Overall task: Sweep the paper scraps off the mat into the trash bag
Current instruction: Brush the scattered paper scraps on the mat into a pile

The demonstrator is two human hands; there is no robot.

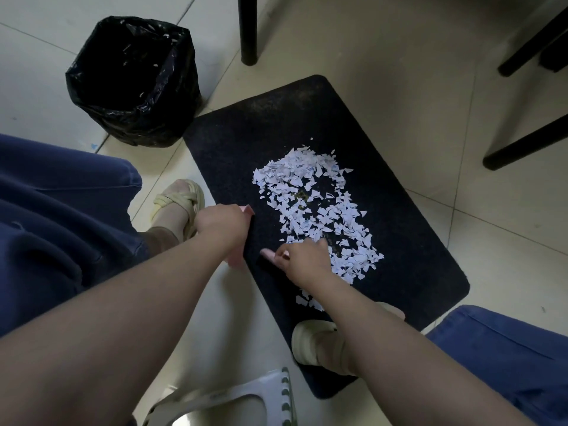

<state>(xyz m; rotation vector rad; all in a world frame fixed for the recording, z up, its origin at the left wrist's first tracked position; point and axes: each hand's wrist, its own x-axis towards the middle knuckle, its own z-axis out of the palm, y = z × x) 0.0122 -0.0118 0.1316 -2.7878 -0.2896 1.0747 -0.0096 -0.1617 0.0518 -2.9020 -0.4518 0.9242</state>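
Observation:
White paper scraps (pixel 313 210) lie in a loose heap on the middle of the black mat (pixel 408 241), with a few more near my right wrist. My left hand (pixel 222 224) grips a pink dustpan (pixel 236 262) held at the mat's left edge. Pink shows above and below that hand. My right hand (pixel 304 256) grips a small pink-handled brush (pixel 268 254) at the near edge of the heap; most of the brush is hidden by the hand. The open black trash bag (pixel 132 84) stands on the floor beyond the mat's far left corner.
Black furniture legs (pixel 248 29) stand beyond the mat, and more black legs (pixel 522 146) slant in at the right. My two sandalled feet (pixel 181 204) flank the mat's near left side; the right one rests on it. A white plastic stool (pixel 239 398) is under me.

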